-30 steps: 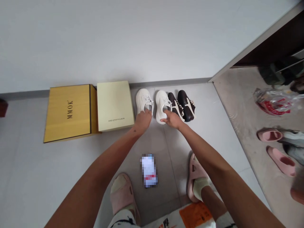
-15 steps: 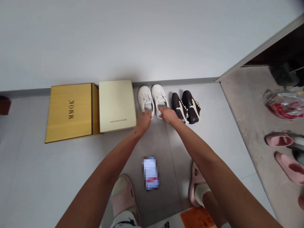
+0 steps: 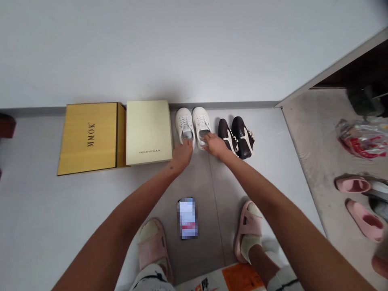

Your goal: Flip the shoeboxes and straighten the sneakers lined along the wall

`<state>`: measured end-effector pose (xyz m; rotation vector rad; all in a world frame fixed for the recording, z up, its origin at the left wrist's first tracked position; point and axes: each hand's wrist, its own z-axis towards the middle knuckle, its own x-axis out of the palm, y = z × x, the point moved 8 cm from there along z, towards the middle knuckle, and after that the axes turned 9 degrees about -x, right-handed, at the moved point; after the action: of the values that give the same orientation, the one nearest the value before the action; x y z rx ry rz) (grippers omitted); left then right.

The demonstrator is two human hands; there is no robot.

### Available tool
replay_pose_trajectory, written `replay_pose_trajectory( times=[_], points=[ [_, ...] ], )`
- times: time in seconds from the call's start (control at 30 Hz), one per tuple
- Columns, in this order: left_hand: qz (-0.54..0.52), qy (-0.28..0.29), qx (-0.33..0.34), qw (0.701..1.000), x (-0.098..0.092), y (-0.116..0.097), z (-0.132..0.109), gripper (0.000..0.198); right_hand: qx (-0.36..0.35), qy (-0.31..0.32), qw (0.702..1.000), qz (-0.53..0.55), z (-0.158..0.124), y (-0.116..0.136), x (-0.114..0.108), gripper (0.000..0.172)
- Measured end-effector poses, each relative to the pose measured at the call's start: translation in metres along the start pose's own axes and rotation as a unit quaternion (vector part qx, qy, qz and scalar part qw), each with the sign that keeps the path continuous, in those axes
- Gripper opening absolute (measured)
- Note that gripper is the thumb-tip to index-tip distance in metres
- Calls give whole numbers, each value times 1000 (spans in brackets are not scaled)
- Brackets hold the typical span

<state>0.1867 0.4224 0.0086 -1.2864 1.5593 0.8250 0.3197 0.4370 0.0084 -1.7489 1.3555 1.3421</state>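
Two white sneakers (image 3: 184,119) stand side by side on the floor, toes toward the wall. My left hand (image 3: 183,152) is closed on the heel of the left sneaker, fingers at its opening. The heel of the right sneaker (image 3: 201,119) is gripped by my right hand (image 3: 214,144), with fingers curled over the collar. Just right of that hand sits a pair of dark brown shoes (image 3: 243,137) with cream stripes and laces. Left of the white pair lies a pale yellow shoebox (image 3: 148,129) marked MEIZHIYUAN.
A golden MMOK box (image 3: 87,139) adjoins the pale one. A phone (image 3: 188,219) with a blurred screen lies on the floor between my pink slippers (image 3: 153,246). Farther right are other pink slippers (image 3: 353,184) and a clear plastic bag (image 3: 360,139). The white wall (image 3: 182,48) runs behind everything.
The view has shifted slightly, showing more of my feet. Both hands stay at the heels of the white sneakers, which sit almost unchanged against the wall.
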Motion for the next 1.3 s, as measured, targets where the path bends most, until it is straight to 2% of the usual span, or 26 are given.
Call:
replay_pose_trajectory(
  times=[0.1, 0.17, 0.27, 0.37, 0.43, 0.5, 0.57, 0.6, 0.67, 0.73, 0.8, 0.9, 1.07, 1.2, 1.3],
  points=[
    [26, -4, 32, 999, -29, -7, -8, 38, -41, -23, 999, -2, -23, -19, -23, 35],
    [30, -8, 56, 998, -46, -16, -11, 39, -60, -26, 998, 4, -43, -40, -32, 36],
    [19, -20, 93, 995, -55, -51, -15, 41, -37, -21, 999, 20, -78, -85, -32, 36],
    [-10, -18, 133, 991, -40, -117, -26, 36, 40, -20, 998, 40, -111, -134, -17, 37],
    [-36, -5, 185, 982, -20, -172, -35, 31, 128, -14, 991, 41, -130, -167, 1, 42],
    [-48, -6, 225, 973, 0, -219, -40, 31, 224, -1, 974, 41, -146, -194, 23, 52],
    [-46, -16, 229, 972, 16, -246, -38, 31, 277, 15, 958, 65, -154, -210, 46, 61],
    [-44, -16, 222, 974, 23, -252, -34, 32, 282, 18, 955, 91, -154, -214, 57, 61],
    [-38, -9, 198, 979, 34, -255, -24, 33, 265, 3, 950, 163, -151, -215, 75, 53],
    [-34, -3, 174, 984, 41, -252, -13, 34, 239, -43, 941, 236, -149, -213, 85, 44],
    [-30, -3, 155, 987, 44, -248, -2, 34, 212, -96, 928, 292, -149, -210, 89, 39],
    [-26, -1, 140, 990, 45, -244, 9, 31, 169, -132, 923, 319, -148, -203, 86, 33],
    [-45, -11, 106, 993, 34, -223, 22, 38, 146, -124, 946, 261, -137, -199, 58, 26],
    [-70, -26, 57, 996, 22, -197, 33, 41, 162, -61, 974, 143, -123, -206, 34, 26],
    [-74, -23, 43, 996, 20, -187, 42, 35, 174, -17, 983, 62, -113, -209, 21, 31]
  ],
)
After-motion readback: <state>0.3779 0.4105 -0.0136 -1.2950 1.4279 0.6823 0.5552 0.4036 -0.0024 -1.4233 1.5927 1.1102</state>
